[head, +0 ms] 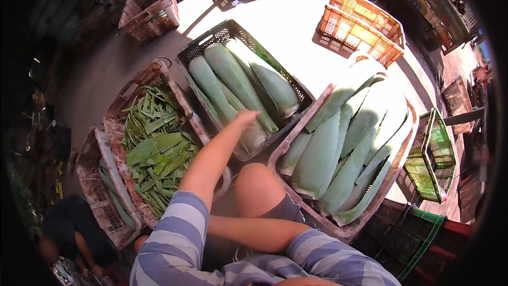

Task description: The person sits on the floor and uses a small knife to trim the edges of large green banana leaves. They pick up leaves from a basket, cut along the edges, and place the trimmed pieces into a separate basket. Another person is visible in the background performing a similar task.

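My left hand (pixel 248 119) reaches over the near half of a black plastic crate (pixel 278 142), against the thick green aloe leaves (pixel 232 83) lying lengthwise in it. Its fingers look curled, but whether they grip a leaf cannot be told. My right forearm crosses under the left arm, which hides the right hand. To the right, a pinkish crate (pixel 274 161) is heaped with large aloe leaves (pixel 317 159), some with toothed edges. On the left, a stained crate (pixel 113 127) holds cut green strips and pieces (pixel 158 167).
Another stained crate (pixel 89 174) with a few leaves stands at far left. Orange crates (pixel 357 28), green crates (pixel 436 155) and dark crates (pixel 401 238) stand to the right. A person (pixel 79 226) bends at lower left. A vehicle (pixel 432 4) is at upper right.
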### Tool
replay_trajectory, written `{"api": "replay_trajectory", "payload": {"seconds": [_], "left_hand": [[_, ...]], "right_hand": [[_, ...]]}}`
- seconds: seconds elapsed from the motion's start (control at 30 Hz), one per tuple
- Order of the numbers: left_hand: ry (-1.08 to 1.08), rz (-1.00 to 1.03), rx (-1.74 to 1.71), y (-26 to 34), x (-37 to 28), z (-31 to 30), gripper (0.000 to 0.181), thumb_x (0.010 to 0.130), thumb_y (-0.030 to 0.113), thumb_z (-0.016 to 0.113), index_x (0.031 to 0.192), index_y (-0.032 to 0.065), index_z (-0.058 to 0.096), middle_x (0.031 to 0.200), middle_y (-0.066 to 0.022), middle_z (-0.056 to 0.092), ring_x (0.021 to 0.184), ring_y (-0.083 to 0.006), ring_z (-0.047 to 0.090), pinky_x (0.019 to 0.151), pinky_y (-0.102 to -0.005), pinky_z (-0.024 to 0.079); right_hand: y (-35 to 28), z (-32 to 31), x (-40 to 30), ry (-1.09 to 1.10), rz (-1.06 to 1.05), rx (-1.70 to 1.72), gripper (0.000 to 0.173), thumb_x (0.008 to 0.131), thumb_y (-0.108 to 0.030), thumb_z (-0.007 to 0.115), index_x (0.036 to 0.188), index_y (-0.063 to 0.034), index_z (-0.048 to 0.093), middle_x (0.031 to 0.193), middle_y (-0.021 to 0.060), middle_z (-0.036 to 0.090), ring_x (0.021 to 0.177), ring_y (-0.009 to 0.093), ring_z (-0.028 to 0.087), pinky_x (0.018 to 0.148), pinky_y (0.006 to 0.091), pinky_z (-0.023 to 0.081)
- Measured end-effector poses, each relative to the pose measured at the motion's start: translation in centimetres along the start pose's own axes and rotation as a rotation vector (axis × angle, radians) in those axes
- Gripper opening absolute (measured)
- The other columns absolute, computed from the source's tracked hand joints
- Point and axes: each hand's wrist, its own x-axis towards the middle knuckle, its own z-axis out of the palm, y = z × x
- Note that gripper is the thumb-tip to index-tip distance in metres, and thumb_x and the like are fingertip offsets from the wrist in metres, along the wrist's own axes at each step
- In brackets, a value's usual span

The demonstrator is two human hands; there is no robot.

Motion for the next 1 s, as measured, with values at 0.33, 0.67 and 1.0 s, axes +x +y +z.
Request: {"api": "replay_trajectory", "payload": {"seconds": [0.33, 0.67, 1.0], "left_hand": [[0.234, -0.173, -0.042, -1.6, 11.4, 5.2, 0.032, 0.075, 0.015, 0.083, 0.094, -0.0057, 0.068, 0.102, -0.0193, 0.072, 0.083, -0.034, 0.074, 0.053, -0.0443, 0.062], [0.304, -0.092, 0.05, -0.7, 7.3, 7.0, 0.093, 0.065, 0.023, 0.092, 0.138, -0.0052, 0.041, 0.13, -0.0227, 0.061, 0.094, -0.0368, 0.071, 0.071, -0.0476, 0.064], [-0.368, -0.086, -0.919, 3.7, 1.3, 0.7, 0.028, 0.083, 0.015, 0.073, 0.105, 0.0054, 0.058, 0.098, -0.0139, 0.063, 0.091, -0.0379, 0.066, 0.081, -0.0488, 0.06]], "right_hand": [[2.3, -8.3, -2.0, 0.058, 0.098, 0.035, 0.04, 0.092, -0.02, 0.063, 0.129, -0.0055, 0.067, 0.136, 0.0181, 0.063, 0.128, 0.031, 0.058, 0.108, 0.0397, 0.044], [1.9, -9.8, -2.2, 0.103, 0.109, 0.054, 0.041, 0.091, -0.023, 0.065, 0.128, -0.0046, 0.067, 0.135, 0.0194, 0.063, 0.127, 0.033, 0.058, 0.108, 0.0412, 0.045], [-0.1, -6.0, -1.8, 0.058, 0.08, 0.04, 0.042, 0.09, -0.025, 0.066, 0.126, -0.0038, 0.068, 0.134, 0.0206, 0.063, 0.127, 0.035, 0.058, 0.107, 0.0427, 0.046]]}}
